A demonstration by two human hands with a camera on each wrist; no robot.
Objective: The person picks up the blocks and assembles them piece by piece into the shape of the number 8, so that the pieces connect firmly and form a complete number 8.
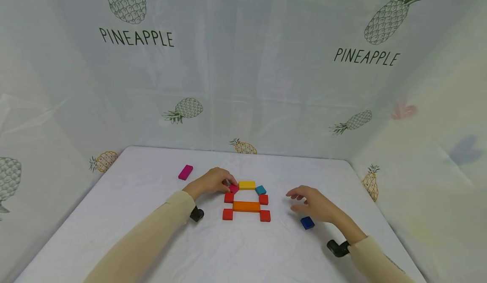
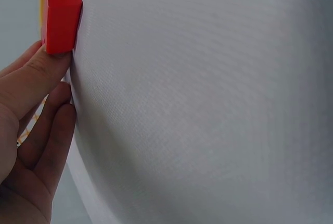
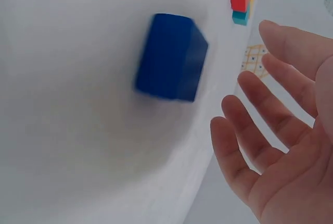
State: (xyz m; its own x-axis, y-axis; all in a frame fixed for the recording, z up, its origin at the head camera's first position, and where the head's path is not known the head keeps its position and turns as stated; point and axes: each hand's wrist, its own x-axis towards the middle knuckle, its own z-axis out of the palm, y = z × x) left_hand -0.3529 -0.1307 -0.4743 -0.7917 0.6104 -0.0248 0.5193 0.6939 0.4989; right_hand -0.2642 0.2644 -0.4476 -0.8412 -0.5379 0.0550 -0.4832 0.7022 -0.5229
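Note:
My left hand [image 1: 215, 180] pinches a small crimson block [image 1: 233, 188] between thumb and fingertips, at the upper left corner of a flat block figure. That block sits close above a red block [image 1: 229, 197] and beside a yellow block [image 1: 247, 185]. In the left wrist view, the thumb is right at a red block [image 2: 63, 15], and the crimson one is mostly hidden. A teal block [image 1: 261, 190] lies tilted at the upper right corner. My right hand [image 1: 314, 203] hovers with fingers loosely spread, holding nothing. Nearest to it, a dark blue block [image 1: 307, 222] lies on the table.
An orange bar [image 1: 246, 207] crosses the figure's middle, with red blocks [image 1: 265, 216] at its corners. A magenta block [image 1: 185, 172] lies at the back left of the white-covered table [image 1: 243, 253]. Behind hangs a pineapple-print curtain [image 1: 251, 72].

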